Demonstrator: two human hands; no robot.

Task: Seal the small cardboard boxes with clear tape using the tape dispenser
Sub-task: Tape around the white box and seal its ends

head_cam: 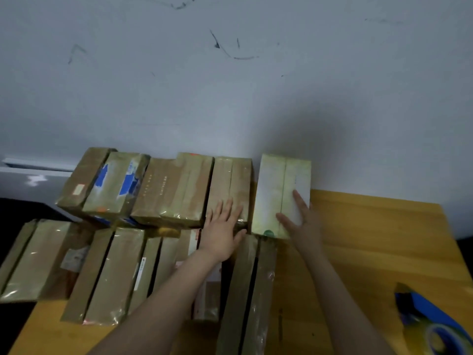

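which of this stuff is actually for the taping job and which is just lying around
For the job:
- pale box under the right hand
- brown box under the left hand
- other brown boxes
- blue tape dispenser, untouched

Just there:
- wooden table
- scuffed wall
- grey ledge

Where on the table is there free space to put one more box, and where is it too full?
The table is bare right of the pale box, from the wall down to the blue tape dispenser. A small bare strip shows at its front-left corner. Left and centre are crowded with brown boxes.
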